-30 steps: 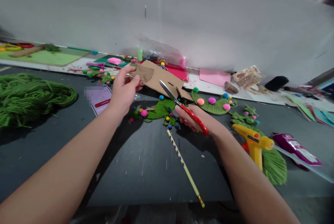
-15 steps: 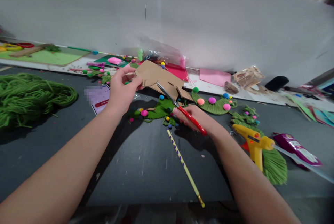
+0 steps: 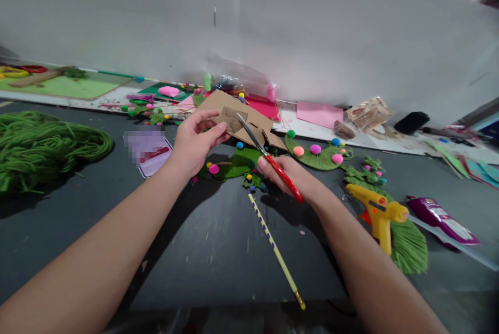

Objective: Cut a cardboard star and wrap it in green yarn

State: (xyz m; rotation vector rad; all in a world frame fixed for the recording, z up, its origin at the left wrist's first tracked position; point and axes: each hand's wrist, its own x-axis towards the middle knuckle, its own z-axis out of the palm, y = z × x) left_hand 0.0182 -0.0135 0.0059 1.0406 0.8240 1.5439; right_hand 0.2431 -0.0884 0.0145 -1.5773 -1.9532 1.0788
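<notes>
The left hand's grip (image 3: 194, 142) pinches a small cardboard piece (image 3: 231, 119) above the surface (image 3: 202, 251), probably steadying it near the blades (image 3: 252, 135). The right hand (image 3: 295, 172) clasps red-handled scissors (image 3: 268, 158) angled toward it.

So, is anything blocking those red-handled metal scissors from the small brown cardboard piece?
Nothing visible. The red-handled metal scissors in the right hand overlap the small brown cardboard piece in the left fingers from this view; contact is unclear.

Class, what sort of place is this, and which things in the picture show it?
Probably a craft workspace: the right hand holds red-handled scissors, a heap of green yarn lies on the dark table at left, and a yellow glue gun is at right.
</notes>
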